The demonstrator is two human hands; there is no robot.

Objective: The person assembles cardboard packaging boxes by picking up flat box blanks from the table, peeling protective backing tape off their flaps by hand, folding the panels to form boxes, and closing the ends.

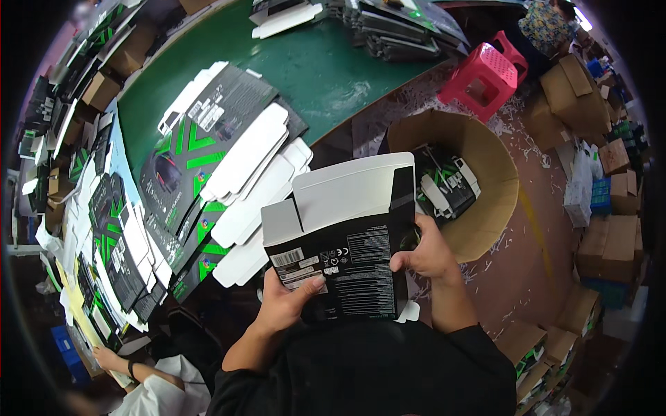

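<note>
Holding a half-folded black carton [340, 243] at chest height.
It is gripped by the left hand [286, 299] and right hand [429, 251], fingers closed on its edges; white flaps are raised, the black face printed with labels, above a green table [326, 69].

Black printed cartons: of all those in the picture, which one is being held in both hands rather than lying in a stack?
The carton at centre, gripped by the left hand and right hand; its white flap stands open. The other flat cartons lie stacked on the green table.
</note>
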